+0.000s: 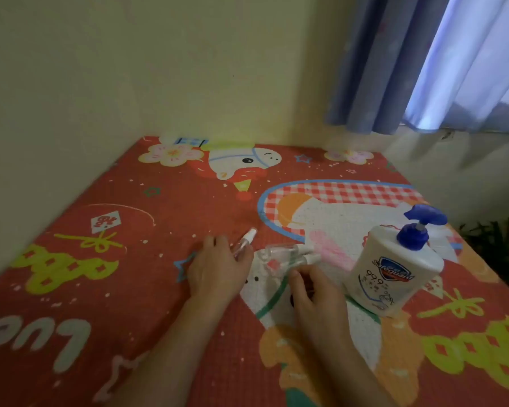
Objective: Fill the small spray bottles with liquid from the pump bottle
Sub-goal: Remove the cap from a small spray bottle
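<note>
A white pump bottle [394, 274] with a blue pump head stands on the right of the red patterned mat [130, 259]. My left hand [218, 271] grips a small clear spray bottle [245, 242] whose white top points up and to the right. Two more clear spray bottles [288, 254] lie on their sides between my hands, white tops toward the pump bottle. My right hand [318, 301] has curled fingers touching the nearer lying bottle; whether it holds it is unclear.
A cream wall borders the mat at the left and back. Blue curtains [423, 69] hang at the upper right above a sill. Dark plant leaves [497, 245] show past the mat's right edge.
</note>
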A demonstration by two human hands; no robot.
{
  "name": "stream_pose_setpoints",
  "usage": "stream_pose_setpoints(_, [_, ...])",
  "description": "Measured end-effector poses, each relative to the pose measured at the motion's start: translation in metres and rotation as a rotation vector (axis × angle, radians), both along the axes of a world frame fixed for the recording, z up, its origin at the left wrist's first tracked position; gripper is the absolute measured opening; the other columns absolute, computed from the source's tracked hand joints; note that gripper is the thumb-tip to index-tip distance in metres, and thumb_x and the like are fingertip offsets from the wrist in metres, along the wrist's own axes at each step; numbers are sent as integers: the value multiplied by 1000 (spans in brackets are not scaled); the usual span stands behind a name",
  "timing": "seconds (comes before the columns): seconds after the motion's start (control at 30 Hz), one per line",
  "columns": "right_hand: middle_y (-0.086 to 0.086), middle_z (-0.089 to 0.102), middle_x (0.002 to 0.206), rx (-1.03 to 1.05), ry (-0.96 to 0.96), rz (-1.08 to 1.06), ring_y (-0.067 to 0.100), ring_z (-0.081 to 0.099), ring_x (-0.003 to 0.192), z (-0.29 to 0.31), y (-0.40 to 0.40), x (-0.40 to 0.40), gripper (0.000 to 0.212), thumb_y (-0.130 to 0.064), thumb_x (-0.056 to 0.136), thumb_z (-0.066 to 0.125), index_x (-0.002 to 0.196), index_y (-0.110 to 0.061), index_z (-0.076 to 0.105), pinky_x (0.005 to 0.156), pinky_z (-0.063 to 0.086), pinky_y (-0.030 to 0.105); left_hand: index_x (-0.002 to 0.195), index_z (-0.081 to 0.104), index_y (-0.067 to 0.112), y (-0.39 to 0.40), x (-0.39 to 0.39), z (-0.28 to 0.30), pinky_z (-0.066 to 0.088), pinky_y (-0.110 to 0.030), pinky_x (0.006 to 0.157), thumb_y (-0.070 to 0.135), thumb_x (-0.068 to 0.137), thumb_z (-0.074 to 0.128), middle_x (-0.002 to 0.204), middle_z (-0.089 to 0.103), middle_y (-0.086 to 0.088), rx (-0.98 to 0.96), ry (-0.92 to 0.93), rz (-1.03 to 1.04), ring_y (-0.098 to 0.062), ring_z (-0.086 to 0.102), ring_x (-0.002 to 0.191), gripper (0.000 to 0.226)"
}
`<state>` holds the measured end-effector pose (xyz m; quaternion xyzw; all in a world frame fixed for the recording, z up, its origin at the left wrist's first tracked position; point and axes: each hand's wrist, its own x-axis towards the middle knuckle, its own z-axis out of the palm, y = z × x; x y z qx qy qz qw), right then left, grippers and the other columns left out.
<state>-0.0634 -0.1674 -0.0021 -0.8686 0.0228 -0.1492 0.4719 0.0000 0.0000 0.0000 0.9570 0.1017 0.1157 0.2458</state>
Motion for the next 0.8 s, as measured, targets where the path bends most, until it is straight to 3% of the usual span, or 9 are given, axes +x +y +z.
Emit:
stream_pose_setpoints(0.1, [-9, 66, 70, 4, -7, 0, 2, 62, 66, -1, 0, 1, 12, -33, 96, 57, 86, -36, 64, 59, 47, 21, 109, 61, 16, 1, 0, -4, 39, -32, 61, 58, 93, 48, 109, 57, -3, 133, -47, -24, -21, 60, 86, 47])
stream_pose_setpoints(0.23, [-10, 66, 70, 16, 0, -6, 2, 62, 66, -2, 0, 1, 13, -34, 95, 57, 85, -37, 63, 59, 47, 22, 103, 63, 19, 2, -2, -10, 39, -31, 58, 49, 95, 51, 104, 57, 1, 162, -122, -44, -18, 60, 82, 33])
stream_pose_setpoints(0.47, [-8, 69, 74, 77, 23, 6, 6, 64, 69, 3, -1, 3, 13, -35, 96, 56, 86, -38, 63, 66, 57, 36, 98, 66, 23, 12, -10, -8, 36, -25, 62, 42, 95, 59, 95, 56, 13, -250, -222, -79, -9, 55, 79, 20])
stream_pose_setpoints(0.63, [-16, 70, 83, 196, -14, 58, 4, 66, 75, 25, 4, 5, 12, -31, 98, 53, 92, -35, 62, 67, 55, 27, 112, 69, 20, 19, -26, -10, 38, -8, 73, 34, 94, 65, 101, 58, 17, -366, -328, -202, 4, 55, 88, 23])
stream_pose_setpoints(0.8, [-5, 71, 82, 305, -41, 126, 6, 67, 71, 42, 22, 12, 7, -32, 98, 54, 100, -33, 61, 65, 53, 26, 116, 68, 18, 19, -39, -11, 52, -25, 79, 29, 94, 66, 106, 60, 15, -379, -435, -253, -2, 60, 95, 25])
